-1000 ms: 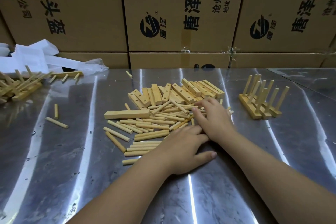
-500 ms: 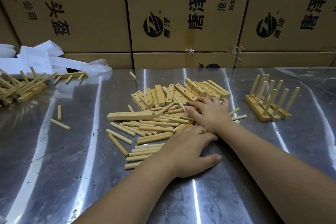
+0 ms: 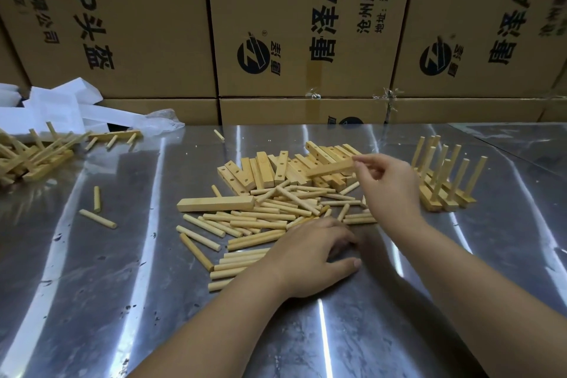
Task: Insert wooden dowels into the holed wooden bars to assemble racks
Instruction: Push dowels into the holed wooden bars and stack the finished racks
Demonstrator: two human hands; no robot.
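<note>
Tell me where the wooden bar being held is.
In the head view, right of centre: the bar is pinched by the right hand above the pile of holed bars.

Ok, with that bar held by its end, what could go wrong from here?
The right hand pinches the bar at one end only, so it might tilt or drop onto the bar pile. The left hand rests on loose dowels, which could roll across the smooth metal table. The right wrist sits close to the upright racks and might knock them over.
</note>
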